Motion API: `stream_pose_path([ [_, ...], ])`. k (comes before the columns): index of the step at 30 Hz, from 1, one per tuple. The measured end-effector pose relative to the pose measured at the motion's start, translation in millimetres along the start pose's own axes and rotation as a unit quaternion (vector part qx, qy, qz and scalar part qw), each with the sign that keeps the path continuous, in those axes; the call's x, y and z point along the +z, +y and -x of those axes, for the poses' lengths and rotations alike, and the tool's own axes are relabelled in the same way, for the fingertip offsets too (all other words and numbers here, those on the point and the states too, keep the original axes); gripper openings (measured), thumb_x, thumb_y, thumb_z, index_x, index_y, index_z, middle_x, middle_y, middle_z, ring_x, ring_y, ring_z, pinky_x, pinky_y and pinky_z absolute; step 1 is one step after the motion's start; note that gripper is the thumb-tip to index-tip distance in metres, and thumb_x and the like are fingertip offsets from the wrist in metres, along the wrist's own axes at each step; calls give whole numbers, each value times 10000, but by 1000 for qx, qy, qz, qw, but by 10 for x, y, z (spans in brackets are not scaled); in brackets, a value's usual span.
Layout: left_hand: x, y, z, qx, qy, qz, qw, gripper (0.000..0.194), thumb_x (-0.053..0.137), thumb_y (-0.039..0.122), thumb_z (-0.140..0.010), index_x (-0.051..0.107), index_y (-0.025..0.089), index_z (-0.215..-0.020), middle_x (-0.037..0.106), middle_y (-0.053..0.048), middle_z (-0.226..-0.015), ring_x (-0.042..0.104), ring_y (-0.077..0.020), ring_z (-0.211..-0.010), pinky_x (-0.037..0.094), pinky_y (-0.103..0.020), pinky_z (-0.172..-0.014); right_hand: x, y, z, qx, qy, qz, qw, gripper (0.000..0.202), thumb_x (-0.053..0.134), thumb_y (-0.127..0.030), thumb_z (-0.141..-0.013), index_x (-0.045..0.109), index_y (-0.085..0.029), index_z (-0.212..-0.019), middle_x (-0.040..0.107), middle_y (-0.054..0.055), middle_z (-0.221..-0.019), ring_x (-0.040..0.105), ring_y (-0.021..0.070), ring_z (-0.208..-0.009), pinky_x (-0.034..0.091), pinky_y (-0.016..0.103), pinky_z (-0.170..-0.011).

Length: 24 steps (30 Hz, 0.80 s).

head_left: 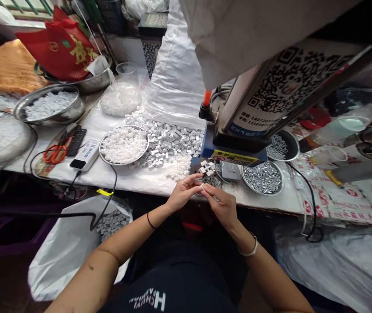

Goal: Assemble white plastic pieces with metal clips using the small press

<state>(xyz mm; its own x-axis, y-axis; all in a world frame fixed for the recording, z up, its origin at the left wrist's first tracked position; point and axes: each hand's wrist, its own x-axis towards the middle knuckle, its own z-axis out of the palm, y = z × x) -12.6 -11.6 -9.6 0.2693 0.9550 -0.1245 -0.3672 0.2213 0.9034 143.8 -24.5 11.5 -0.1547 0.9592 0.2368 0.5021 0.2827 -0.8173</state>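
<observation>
My left hand [186, 191] and my right hand [220, 202] meet at the table's front edge, fingertips pinched together around a small white plastic part [202, 187]. Its exact shape is mostly hidden by the fingers. Just beyond the fingertips, several white square pieces [207, 168] sit at the base of a blue press [231, 150] with a yellow caution label. Small metal pins [212, 181] lie right behind my hands. To the left spreads a heap of tiny white parts [179, 168], with a pile of grey-and-white square pieces [169, 141] behind it.
A bowl of white parts [123, 145] stands left, a bowl of metal screws or pins [262, 178] right. Orange scissors [57, 150] and a white power bank [85, 155] with a cable lie farther left. A white sack [62, 248] of grey pieces hangs below the table edge.
</observation>
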Motion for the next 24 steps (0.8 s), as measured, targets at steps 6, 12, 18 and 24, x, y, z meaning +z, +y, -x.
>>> stream_pose_path([
  [6, -90, 64, -295, 160, 59, -214, 962, 417, 644, 328, -776, 584, 213, -1172, 542, -88, -1132, 517, -194, -1055, 433, -294, -878, -130, 48, -344, 66, 70, -52, 994, 183, 665, -358, -750, 723, -232, -869, 735, 25, -888, 695, 225, -818, 568, 361, -761],
  [12, -98, -18, -660, 176, 2, -228, 958, 404, 614, 335, -787, 589, 190, -1164, 572, -102, -1168, 523, -226, -1099, 423, -340, -939, -151, 264, -722, -25, 83, 66, 994, 127, 645, -329, -752, 722, -245, -808, 733, 39, -831, 674, 233, -863, 531, 391, -807],
  [18, -59, -103, -684, 153, -5, -197, 968, 408, 564, 333, -809, 573, 167, -1182, 599, -97, -1147, 582, -192, -949, 464, -296, -836, -124, 261, -724, -75, 39, 96, 992, 135, 598, -273, -787, 718, -272, -850, 732, 26, -861, 673, 212, -843, 533, 361, -779],
  [24, -41, -86, -668, 149, 7, -194, 970, 409, 580, 323, -798, 581, 166, -1175, 604, -89, -1134, 573, -182, -928, 459, -276, -812, -163, 261, -738, -64, 47, 127, 989, 128, 595, -286, -793, 717, -269, -826, 734, 30, -842, 676, 228, -839, 535, 369, -768],
])
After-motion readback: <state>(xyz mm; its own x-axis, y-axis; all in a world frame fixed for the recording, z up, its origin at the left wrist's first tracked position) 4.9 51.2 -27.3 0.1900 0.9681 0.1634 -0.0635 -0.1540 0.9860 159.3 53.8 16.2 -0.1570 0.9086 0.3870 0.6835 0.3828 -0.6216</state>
